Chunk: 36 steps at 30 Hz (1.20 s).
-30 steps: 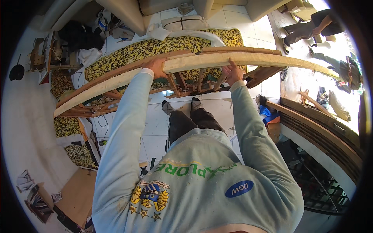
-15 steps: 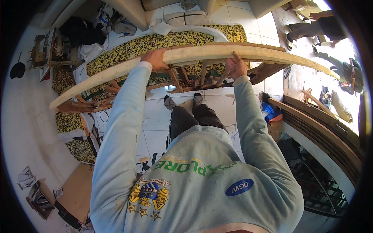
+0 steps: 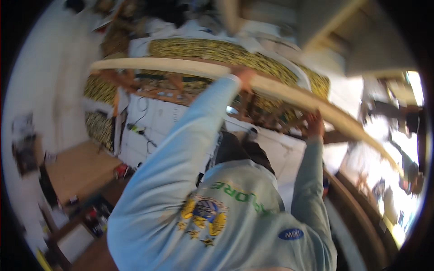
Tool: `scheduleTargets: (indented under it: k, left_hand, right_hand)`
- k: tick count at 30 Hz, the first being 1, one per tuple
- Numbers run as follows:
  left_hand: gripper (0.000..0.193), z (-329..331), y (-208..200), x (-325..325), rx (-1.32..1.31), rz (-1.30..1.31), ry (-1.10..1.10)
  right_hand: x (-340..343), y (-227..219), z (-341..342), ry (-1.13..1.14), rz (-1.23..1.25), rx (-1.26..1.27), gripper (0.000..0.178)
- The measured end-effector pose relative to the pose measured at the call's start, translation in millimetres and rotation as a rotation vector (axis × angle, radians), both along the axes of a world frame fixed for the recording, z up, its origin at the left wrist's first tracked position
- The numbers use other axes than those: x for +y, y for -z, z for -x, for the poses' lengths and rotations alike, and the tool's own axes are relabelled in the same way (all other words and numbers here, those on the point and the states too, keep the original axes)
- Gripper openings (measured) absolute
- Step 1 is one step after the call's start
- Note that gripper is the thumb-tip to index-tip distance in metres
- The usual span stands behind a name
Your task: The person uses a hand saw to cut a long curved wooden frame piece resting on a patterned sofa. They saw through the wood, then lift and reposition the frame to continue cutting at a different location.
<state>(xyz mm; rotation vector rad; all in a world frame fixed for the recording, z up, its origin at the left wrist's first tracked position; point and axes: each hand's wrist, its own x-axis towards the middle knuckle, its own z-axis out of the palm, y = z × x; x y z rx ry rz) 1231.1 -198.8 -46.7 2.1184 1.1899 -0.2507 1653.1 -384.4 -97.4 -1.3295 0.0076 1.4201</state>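
Note:
A long pale wooden plank (image 3: 183, 66) spans the view from left to right, looking bent by the lens. My left hand (image 3: 244, 77) is closed over it a little right of the view's middle, blurred by motion. Farther right, my right hand (image 3: 314, 123) grips the near edge of the same plank, its fingers bent up against the wood. Under and just nearer than the plank is a brown wooden frame (image 3: 171, 96) with crosspieces, partly hidden by the plank and my left sleeve.
Yellow-and-black patterned padding (image 3: 194, 47) lies beyond the plank. Pale upholstered furniture (image 3: 375, 45) stands at the far right. Near left is a brown board (image 3: 81, 169); a cable (image 3: 141, 105) lies on the tiles. Stacked dark boards (image 3: 361, 212) run along the right. Another person (image 3: 409, 174) is at the right edge.
My view has swung to the right and blurred. Both hands stay on the plank, now appearing farther right in the picture, and the plank slopes down toward the right.

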Motion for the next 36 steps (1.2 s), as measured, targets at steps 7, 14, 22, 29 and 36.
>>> scheduleTargets:
  k: [7, 14, 22, 29, 36]
  left_hand:
    - [0.106, 6.9, -25.7, -35.9, 0.179, 0.020, -0.038]
    - [0.107, -2.6, -47.0, -31.9, 0.243, 0.065, -0.049]
    - [0.106, -7.2, -45.1, -32.8, 0.232, 0.037, -0.057]
    - [0.106, -12.0, -43.4, -28.9, 0.225, -0.037, -0.036]
    - [0.109, -12.2, -45.6, -24.6, 0.221, -0.016, -0.015]
  right_hand:
    - [1.2, -12.1, 12.7, 0.019, 0.030, 0.004, 0.057]
    - [7.5, -2.7, 4.5, 0.049, 0.019, 0.001, 0.059]
    - [13.6, -25.4, 17.1, 0.073, 0.025, -0.109, 0.061]
    - [12.4, -32.6, 19.5, 0.063, -0.037, -0.119, 0.064]
    - [16.4, -33.0, 16.8, 0.085, 0.037, -0.139, 0.063]
